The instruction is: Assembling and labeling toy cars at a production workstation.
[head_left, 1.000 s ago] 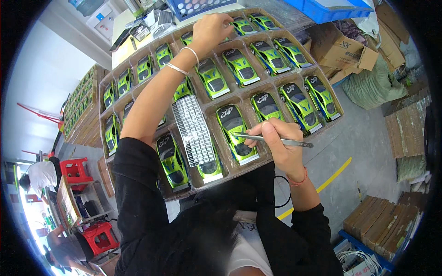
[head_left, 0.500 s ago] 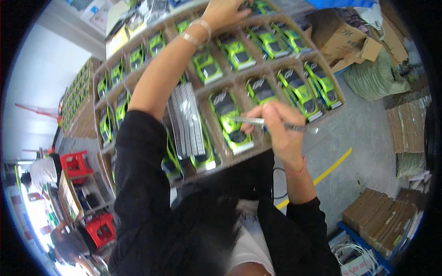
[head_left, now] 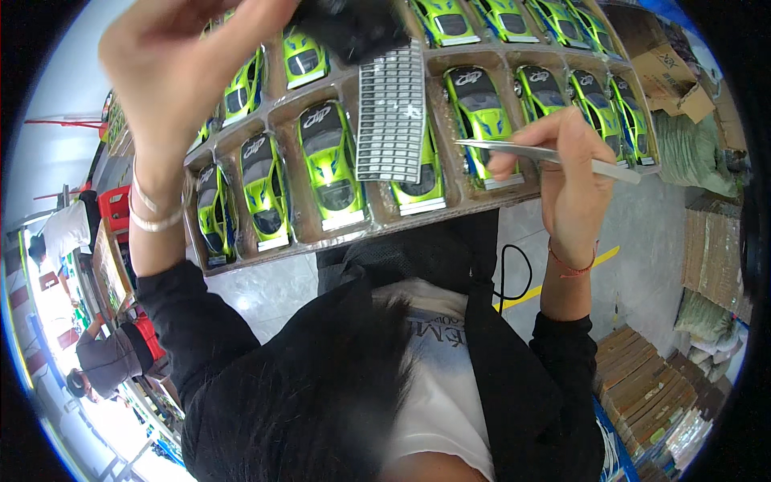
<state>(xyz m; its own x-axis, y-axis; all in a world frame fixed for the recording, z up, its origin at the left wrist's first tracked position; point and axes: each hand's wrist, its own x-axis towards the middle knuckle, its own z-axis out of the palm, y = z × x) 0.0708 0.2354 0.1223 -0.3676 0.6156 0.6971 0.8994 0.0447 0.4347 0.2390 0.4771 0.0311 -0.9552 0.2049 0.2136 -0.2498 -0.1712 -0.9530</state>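
Note:
My right hand [head_left: 566,177] pinches a pair of silver tweezers [head_left: 554,154], their tips pointing left above a bright green toy car [head_left: 482,120] with a dark roof. At the upper left, close to the camera, my left hand [head_left: 181,72] is raised with its fingertips cut off by the top edge. A black, motion-smeared object [head_left: 353,28] sits at its fingers and seems held by them; its kind cannot be made out. Below that object, a white sheet of small dark rectangular stickers [head_left: 391,116] lies over another green toy car [head_left: 422,181], covering much of it.
A shallow cardboard tray [head_left: 281,251] with compartments holds several green toy cars in rows. To the right stand an open carton [head_left: 671,80], a pale green sack [head_left: 691,149] and stacked flat cardboard [head_left: 642,386]. Another person [head_left: 120,357] works at the far left.
My left hand has come back from the tray's far side toward me, bringing the black object. My right hand, still with tweezers, has shifted right. The view has turned, and the sticker sheet appears straighter.

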